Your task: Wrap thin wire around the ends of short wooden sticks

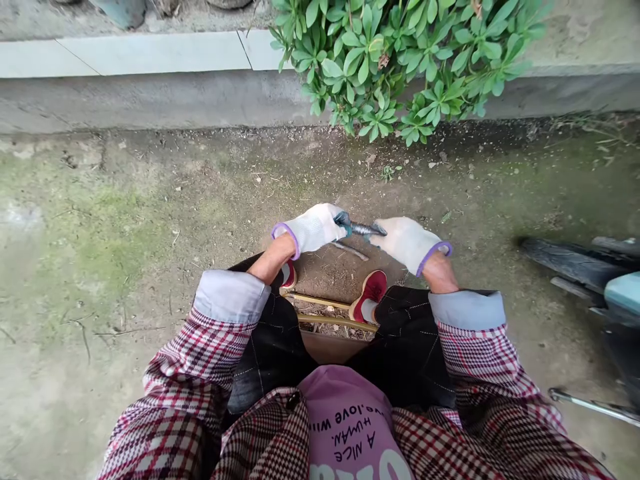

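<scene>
Both my hands wear white work gloves with purple cuffs. My left hand [314,227] is closed round the teal-handled end of a small dark metal tool [365,229]. My right hand [407,241] is closed on the tool's other end, just right of it. The tool lies level between the two gloves, above bare dirt in front of my red shoes [371,291]. I sit on a low seat with yellow metal bars [330,313] between my knees. A thin stick [350,251] lies on the ground under the tool.
A leafy green shrub [400,60] hangs over a concrete kerb [150,100] straight ahead. Mossy packed earth [90,227] spreads to the left. At the right edge stands a scooter, with its dark tyre [565,260] and teal body [623,293].
</scene>
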Available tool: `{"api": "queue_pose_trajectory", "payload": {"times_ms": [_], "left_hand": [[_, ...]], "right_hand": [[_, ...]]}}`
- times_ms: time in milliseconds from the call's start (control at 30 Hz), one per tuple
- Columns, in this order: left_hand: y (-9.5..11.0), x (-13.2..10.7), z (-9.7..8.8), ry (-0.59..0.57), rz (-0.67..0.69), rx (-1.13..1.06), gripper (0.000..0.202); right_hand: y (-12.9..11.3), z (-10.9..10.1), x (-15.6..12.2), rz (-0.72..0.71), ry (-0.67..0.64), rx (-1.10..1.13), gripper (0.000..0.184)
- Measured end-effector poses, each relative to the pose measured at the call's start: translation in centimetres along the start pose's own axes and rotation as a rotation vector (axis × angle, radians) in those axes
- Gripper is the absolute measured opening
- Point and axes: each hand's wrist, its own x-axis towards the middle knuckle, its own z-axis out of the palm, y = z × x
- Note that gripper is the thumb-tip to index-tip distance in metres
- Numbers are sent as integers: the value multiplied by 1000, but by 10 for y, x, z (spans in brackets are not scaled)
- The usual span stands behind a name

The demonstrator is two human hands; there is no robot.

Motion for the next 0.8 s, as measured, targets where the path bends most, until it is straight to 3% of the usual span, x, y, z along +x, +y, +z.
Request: {"api": "queue_pose_trajectory", "payload": {"times_ms": [100,167,300,400,533,667,800], "left_hand": [[8,2,2,0,-3,-52,7],[16,0,2,8,-11,-193,8],[29,-3,-1,-24,-10,-375,8],[28,-2,-3,-55,24,-369,7],[23,0,-5,-49,55,-295,10],[27,-4,-10,-73,49,-341,9],[33,-9,-15,-163,14,-213,8]], "right_hand": [[3,-4,1,60,219,162,17],[3,-6,-2,58,293,472,22],[1,-7,-12,-7,253,1128,32],[1,-7,-20,-119,190,1346,37],[6,-11,-26,-242,0,1366,42],[14,-16,-27,-294,-214,1180,49],[17,-18,-24,-346,-347,921,40]]}}
